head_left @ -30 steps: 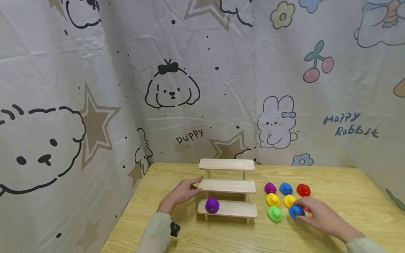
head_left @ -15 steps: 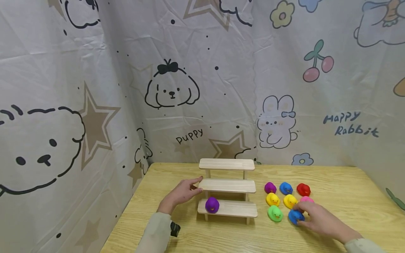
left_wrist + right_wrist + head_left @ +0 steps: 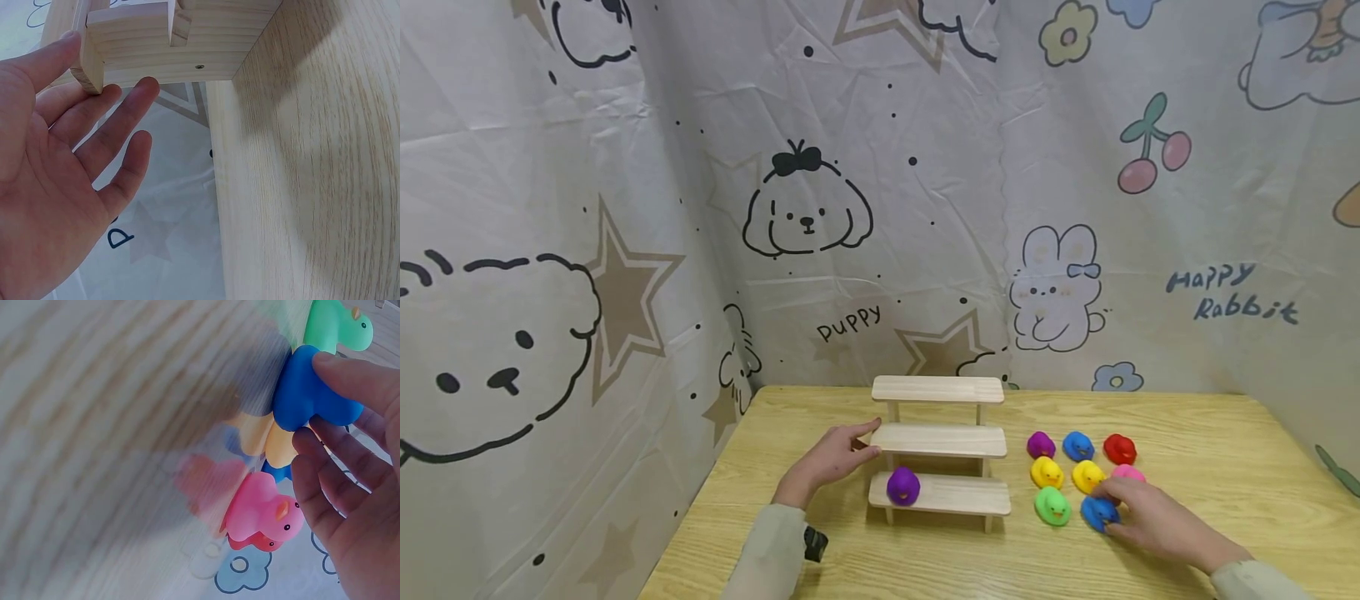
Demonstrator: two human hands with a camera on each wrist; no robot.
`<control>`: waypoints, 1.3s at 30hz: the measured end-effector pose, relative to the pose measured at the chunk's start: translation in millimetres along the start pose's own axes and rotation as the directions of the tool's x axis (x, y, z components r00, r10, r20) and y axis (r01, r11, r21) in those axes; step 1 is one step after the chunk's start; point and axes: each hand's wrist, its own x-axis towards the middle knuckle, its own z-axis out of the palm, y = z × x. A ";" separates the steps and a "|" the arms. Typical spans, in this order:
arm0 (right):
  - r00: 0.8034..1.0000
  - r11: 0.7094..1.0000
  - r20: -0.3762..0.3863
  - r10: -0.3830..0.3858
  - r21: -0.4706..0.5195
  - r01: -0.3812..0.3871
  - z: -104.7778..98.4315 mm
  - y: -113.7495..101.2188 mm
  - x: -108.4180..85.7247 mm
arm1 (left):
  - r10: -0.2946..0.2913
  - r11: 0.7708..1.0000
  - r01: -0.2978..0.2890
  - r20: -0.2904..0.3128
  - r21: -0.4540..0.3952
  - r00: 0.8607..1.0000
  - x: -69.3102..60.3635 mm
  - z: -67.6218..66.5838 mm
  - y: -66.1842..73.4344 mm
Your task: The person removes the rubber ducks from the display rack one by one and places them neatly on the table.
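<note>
My left hand (image 3: 831, 457) pinches the left end of the middle step of a three-tier wooden display stand (image 3: 936, 440). In the left wrist view, the thumb lies on one face of the board (image 3: 90, 62) and the fingers reach behind it. A purple rubber duck (image 3: 903, 487) sits at the left of the lowest step. At the right, my right hand (image 3: 1161, 521) grips a blue rubber duck (image 3: 1097, 513) between thumb and fingers, low over the table. In the right wrist view the blue duck (image 3: 306, 390) stands beside the green duck (image 3: 331, 328).
Around the right hand stand several more ducks: green (image 3: 1052, 506), two yellow (image 3: 1047, 473), pink (image 3: 1128, 472), purple (image 3: 1041, 445), blue (image 3: 1078, 447) and red (image 3: 1120, 450). Printed cloth (image 3: 925, 208) hangs behind the wooden table (image 3: 850, 567).
The right hand has drawn the blue duck slightly toward the table's front, then a little left, uncovering more of the pink duck. My left hand stays on the stand.
</note>
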 end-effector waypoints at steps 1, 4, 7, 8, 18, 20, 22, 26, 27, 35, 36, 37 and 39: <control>1.000 1.000 -0.001 0.003 0.004 -0.003 0.5 0.0 0.3 | 0.001 1.000 -0.001 0.000 0.001 1.000 -0.1 0.0 -0.1; 1.000 1.000 -0.002 0.018 0.010 -0.018 1.3 -0.9 1.3 | 0.006 1.000 -0.006 0.003 -0.002 1.000 -0.4 -0.3 0.5; 0.999 0.999 -0.003 0.037 0.010 -0.037 1.4 -2.3 2.3 | 0.009 1.000 -0.009 0.003 -0.007 1.000 -0.7 -0.7 1.8; 0.999 0.999 -0.002 0.037 0.013 -0.037 1.2 -2.9 2.4 | 0.010 1.000 -0.010 0.003 -0.009 1.000 -0.8 -0.8 2.0; 0.999 0.999 -0.005 0.033 0.019 -0.033 -5.3 -7.8 -0.7 | 0.008 1.000 -0.008 0.001 0.003 1.000 -1.7 -1.0 1.9; 0.999 0.999 -0.016 0.031 -0.006 -0.031 -7.4 -8.8 -0.8 | 0.013 1.000 -0.013 -0.001 0.006 1.000 -1.6 -1.2 2.0; 0.999 0.999 -0.023 0.038 -0.033 -0.039 -9.4 -10.6 -0.6 | 0.016 1.000 -0.016 0.000 0.004 1.000 -1.6 -1.1 1.6; 0.999 0.996 -0.041 0.035 -0.085 -0.038 -12.8 -16.8 1.2 | 0.019 1.000 -0.019 -0.002 0.002 1.000 -1.0 -0.4 0.4; 0.998 0.995 -0.046 0.032 -0.092 -0.036 -13.6 -19.2 2.0 | 0.018 1.000 -0.018 -0.002 0.001 1.000 -0.9 -0.3 0.4; 0.990 0.986 -0.097 -0.100 -0.141 0.086 -18.4 -37.5 9.5 | 0.021 1.000 -0.021 -0.008 0.005 1.000 -0.4 -0.9 0.6; 0.988 0.984 -0.103 -0.112 -0.147 0.096 -18.6 -39.0 10.3 | 0.022 1.000 -0.022 -0.010 0.010 1.000 -0.2 -1.0 0.1; 0.986 0.983 -0.109 -0.123 -0.151 0.106 -18.7 -40.4 10.8 | 0.023 1.000 -0.023 -0.010 0.013 1.000 0.1 -1.1 -0.2; 0.985 0.982 -0.117 -0.124 -0.157 0.105 -18.4 -43.0 11.8 | 0.023 1.000 -0.023 -0.012 0.015 1.000 0.8 -1.3 -0.3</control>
